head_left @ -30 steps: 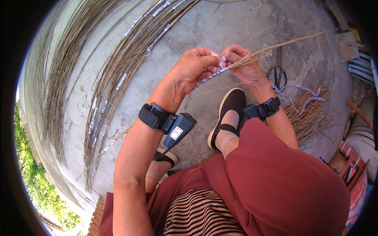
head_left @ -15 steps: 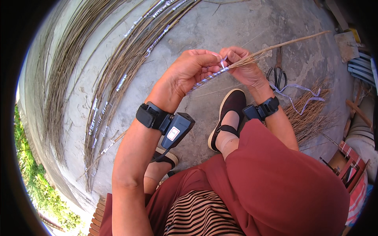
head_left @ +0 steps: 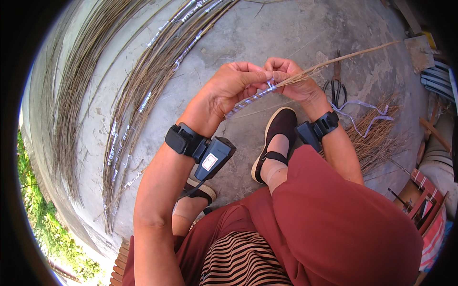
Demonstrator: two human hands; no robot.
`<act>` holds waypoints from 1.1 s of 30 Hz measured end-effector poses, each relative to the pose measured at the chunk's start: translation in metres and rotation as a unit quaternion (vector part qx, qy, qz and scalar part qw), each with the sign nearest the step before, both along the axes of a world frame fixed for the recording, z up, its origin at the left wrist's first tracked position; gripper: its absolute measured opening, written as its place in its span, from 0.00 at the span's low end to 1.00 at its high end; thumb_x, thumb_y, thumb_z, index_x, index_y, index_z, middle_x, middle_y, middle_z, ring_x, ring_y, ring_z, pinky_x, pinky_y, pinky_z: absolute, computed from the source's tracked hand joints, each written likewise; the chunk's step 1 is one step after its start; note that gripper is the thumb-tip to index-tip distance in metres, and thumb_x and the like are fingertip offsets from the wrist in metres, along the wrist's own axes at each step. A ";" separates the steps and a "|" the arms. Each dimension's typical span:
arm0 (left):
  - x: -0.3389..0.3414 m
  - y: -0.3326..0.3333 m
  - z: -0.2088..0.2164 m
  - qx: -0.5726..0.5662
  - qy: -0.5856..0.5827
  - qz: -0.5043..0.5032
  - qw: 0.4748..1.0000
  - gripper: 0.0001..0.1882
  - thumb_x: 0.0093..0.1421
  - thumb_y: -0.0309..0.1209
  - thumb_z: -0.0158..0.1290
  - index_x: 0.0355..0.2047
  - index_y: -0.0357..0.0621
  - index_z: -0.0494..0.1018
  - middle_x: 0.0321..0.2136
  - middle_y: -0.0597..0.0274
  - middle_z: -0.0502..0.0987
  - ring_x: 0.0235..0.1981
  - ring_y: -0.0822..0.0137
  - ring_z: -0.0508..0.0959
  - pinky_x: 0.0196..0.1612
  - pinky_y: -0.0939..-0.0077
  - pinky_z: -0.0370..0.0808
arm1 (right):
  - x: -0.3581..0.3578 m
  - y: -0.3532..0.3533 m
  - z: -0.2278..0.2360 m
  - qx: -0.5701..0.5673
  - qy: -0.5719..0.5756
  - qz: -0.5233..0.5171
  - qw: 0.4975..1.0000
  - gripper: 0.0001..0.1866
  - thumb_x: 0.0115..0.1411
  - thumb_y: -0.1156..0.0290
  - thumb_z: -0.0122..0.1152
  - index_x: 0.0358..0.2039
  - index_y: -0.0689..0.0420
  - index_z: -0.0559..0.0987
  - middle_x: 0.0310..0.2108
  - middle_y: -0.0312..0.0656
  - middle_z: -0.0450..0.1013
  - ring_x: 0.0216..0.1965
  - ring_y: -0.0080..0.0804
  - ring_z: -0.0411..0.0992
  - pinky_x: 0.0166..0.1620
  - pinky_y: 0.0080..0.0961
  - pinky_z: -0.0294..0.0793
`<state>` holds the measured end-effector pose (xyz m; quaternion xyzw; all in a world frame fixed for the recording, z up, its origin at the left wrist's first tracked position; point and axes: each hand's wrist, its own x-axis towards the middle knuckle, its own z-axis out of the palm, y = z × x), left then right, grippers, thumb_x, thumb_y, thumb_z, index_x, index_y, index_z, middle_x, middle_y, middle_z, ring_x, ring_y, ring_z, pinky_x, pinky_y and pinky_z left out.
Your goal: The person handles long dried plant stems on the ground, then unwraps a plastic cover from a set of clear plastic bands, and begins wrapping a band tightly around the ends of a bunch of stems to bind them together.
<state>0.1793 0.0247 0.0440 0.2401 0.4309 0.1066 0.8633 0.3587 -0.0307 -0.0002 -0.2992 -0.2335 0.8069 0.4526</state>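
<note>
A thin bundle of brown twigs (head_left: 334, 61) slants up to the right in front of me, its lower part spirally wrapped in a whitish-purple plastic strip (head_left: 250, 100). My left hand (head_left: 234, 82) pinches the strip beside the bundle, thumb against the fingers. Close against it, my right hand (head_left: 298, 86) is closed too, thumb and forefinger at the same strip, with the twigs lying across its fingers. The fingertips almost touch, and they partly hide the short loop of strip standing up from the bundle.
Long twig bundles with white wrappings (head_left: 143, 81) lie on the concrete floor at left, beside unwrapped twigs (head_left: 81, 71). To the right are black-handled scissors (head_left: 337, 90), a loose purple strip (head_left: 365, 131) and a brushy twig pile (head_left: 379, 140). My shoe (head_left: 274, 138) is below the hands.
My hands have drawn closer, so the fingertips now nearly meet over the strip. The strip stretched between them shows less, and the bundle's far end has dipped slightly.
</note>
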 end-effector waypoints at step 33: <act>-0.007 0.005 0.007 0.255 0.053 -0.110 0.959 0.07 0.49 0.25 0.58 0.29 0.36 0.75 0.24 0.65 0.76 0.25 0.77 0.73 0.30 0.86 0.70 | -0.001 0.002 0.007 -0.036 -0.028 0.035 0.998 0.10 0.55 0.62 0.59 0.29 0.56 0.73 0.23 0.27 0.67 0.20 0.11 0.61 0.22 0.08 0.57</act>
